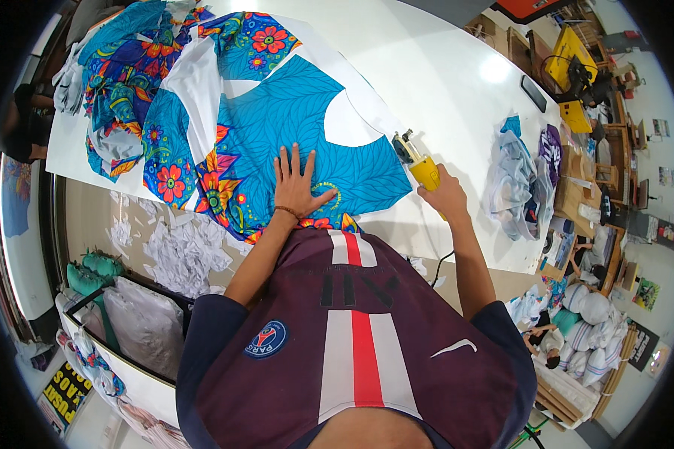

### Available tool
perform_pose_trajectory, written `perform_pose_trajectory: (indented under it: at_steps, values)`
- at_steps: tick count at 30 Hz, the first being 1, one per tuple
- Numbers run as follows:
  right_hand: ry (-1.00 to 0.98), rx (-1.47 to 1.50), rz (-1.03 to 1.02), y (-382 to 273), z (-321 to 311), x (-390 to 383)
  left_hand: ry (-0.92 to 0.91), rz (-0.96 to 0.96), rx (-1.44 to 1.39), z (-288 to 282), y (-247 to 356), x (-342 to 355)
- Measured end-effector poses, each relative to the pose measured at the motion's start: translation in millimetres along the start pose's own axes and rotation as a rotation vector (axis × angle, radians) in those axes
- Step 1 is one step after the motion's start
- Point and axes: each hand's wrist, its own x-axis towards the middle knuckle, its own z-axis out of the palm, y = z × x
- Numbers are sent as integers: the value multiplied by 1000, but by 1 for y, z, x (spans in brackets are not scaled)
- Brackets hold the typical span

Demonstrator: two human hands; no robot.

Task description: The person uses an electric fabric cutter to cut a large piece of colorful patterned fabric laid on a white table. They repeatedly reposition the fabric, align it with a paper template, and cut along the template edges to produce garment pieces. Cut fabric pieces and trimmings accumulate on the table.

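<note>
My left hand (299,187) lies flat with fingers spread on a teal leaf-patterned fabric piece (269,120), which has a curved cutout showing white at its upper right. Bright floral fabric (165,179) runs beside and below it, partly under my left forearm. My right hand (442,193) grips a yellow electric cutting tool (424,168) with a metal head. The head is at the right edge of the teal piece, and a black cord hangs down from the tool. A loose pile of floral fabric and white backing (120,135) lies at the upper left of the table.
The white table (434,82) carries a phone (533,92) and a heap of cut fabric (520,187) at the right. White scraps (180,251) lie below its left edge, near bagged bundles (135,322). Boxes and sacks (577,329) line the right, where another person (547,340) appears.
</note>
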Motion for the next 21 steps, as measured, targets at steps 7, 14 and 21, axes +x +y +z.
perform_pose_trajectory:
  at_steps: [7, 14, 21]
  values:
    - [-4, -10, -43, -31, -13, 29, -23, -20, -22, -4, 2, 1]
    - [-20, -107, -146, -41, -41, 59, 4, -102, -25, 0, 1, -3]
    - [-81, -309, -442, -6, -80, 124, -45, -258, 13, -13, 17, -19]
